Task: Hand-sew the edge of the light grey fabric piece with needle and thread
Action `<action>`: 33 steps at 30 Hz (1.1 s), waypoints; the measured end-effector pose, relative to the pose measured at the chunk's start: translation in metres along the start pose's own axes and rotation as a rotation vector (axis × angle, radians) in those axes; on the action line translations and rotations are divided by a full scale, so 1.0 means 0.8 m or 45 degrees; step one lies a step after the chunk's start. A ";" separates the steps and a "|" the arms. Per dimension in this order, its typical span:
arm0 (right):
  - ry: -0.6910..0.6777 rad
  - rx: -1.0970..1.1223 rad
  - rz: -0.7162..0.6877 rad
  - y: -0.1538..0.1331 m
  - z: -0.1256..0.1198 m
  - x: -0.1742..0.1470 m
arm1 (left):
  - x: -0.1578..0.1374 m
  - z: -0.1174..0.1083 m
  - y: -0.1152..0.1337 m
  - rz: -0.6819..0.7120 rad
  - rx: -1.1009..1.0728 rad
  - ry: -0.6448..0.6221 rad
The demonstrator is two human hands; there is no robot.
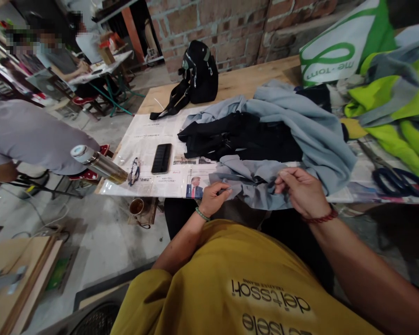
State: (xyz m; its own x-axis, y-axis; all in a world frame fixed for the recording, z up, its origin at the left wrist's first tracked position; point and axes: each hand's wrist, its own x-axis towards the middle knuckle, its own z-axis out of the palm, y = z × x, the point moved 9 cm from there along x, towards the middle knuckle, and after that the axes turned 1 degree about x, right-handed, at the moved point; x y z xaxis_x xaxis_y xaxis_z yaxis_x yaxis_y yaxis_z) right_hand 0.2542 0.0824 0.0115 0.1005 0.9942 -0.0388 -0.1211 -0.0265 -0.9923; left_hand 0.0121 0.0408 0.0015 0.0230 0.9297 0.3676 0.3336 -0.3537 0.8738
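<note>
At the front edge of the table, my left hand (213, 199) has its fingers closed on the edge of a grey cloth garment (265, 191). My right hand (302, 190) is raised slightly at the garment's right side, thumb and forefinger pinched together. Whatever lies in that pinch is too small to make out. Just beyond both hands, a black cloth piece (244, 137) lies bunched on the grey fabric. More grey fabric (312, 123) trails behind it and to the right.
A phone (161, 158), glasses (134, 171) and a steel flask (101, 163) are at the left; large scissors (391, 174) at the right. Behind are a black bag (199, 72), a white-green bag (335, 51) and lime garments (401, 102). A seated person (38, 135) is at left.
</note>
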 end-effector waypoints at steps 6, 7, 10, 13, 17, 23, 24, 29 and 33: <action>-0.072 -0.176 -0.123 -0.005 0.021 -0.039 | 0.001 -0.002 -0.003 -0.075 -0.001 0.001; -0.179 -0.253 -0.104 0.001 0.037 -0.051 | 0.001 -0.002 -0.004 -0.078 0.005 0.002; -0.487 -0.480 -0.061 0.023 0.084 -0.087 | 0.001 -0.002 -0.003 -0.064 0.014 0.010; -0.596 -0.613 -0.049 0.043 0.106 -0.102 | 0.000 -0.001 -0.003 -0.043 0.009 0.010; -0.558 -0.640 -0.012 0.056 0.106 -0.094 | -0.001 -0.001 -0.003 -0.022 0.010 0.006; -0.537 -0.619 -0.002 0.062 0.105 -0.085 | -0.001 -0.001 0.003 0.051 -0.004 -0.003; -0.530 -0.620 0.007 0.064 0.105 -0.085 | -0.001 0.000 0.004 0.061 -0.005 -0.012; -0.513 -0.573 0.057 0.068 0.106 -0.084 | -0.002 0.003 0.013 0.149 -0.004 -0.038; -0.472 -0.556 0.019 0.064 0.109 -0.083 | -0.002 0.008 0.020 0.212 -0.034 -0.081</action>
State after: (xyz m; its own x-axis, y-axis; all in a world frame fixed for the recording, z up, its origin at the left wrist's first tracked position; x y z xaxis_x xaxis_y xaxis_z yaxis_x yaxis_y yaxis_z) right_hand 0.1554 0.0244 -0.0268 -0.2608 0.9614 -0.0875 0.3074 -0.0032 -0.9516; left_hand 0.0235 0.0341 0.0126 0.1353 0.8625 0.4876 0.2954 -0.5049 0.8111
